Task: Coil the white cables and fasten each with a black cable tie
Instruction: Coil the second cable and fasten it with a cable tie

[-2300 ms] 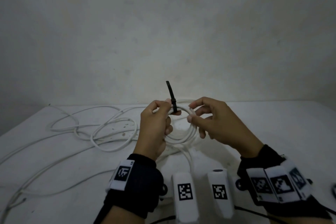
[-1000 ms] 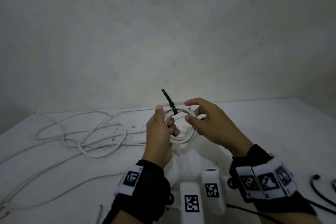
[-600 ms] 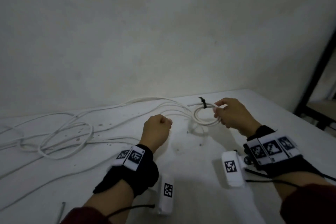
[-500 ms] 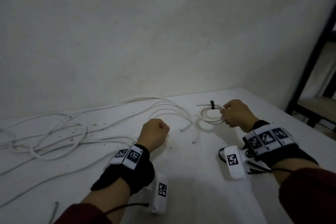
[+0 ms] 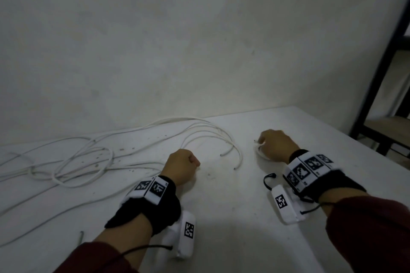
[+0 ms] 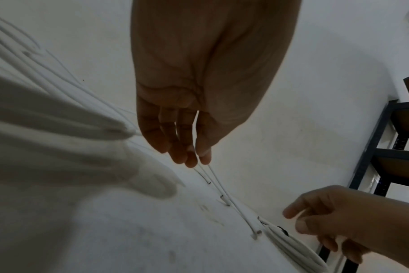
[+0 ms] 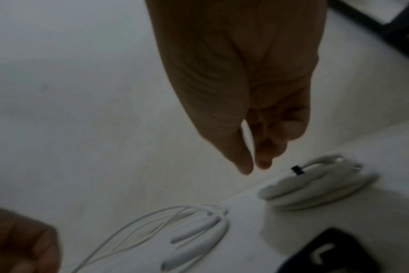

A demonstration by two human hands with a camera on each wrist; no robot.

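Over on the left of the white counter (image 5: 221, 217) loose white cables (image 5: 73, 162) sprawled in loops, several cut ends reaching toward the middle. Left hand (image 5: 180, 167) sat curled in a fist, gripping nothing I could see. Right hand (image 5: 276, 145) hovered over the coiled cable (image 7: 315, 186), fingers relaxed, black cable tie (image 7: 297, 170) cinched on it.
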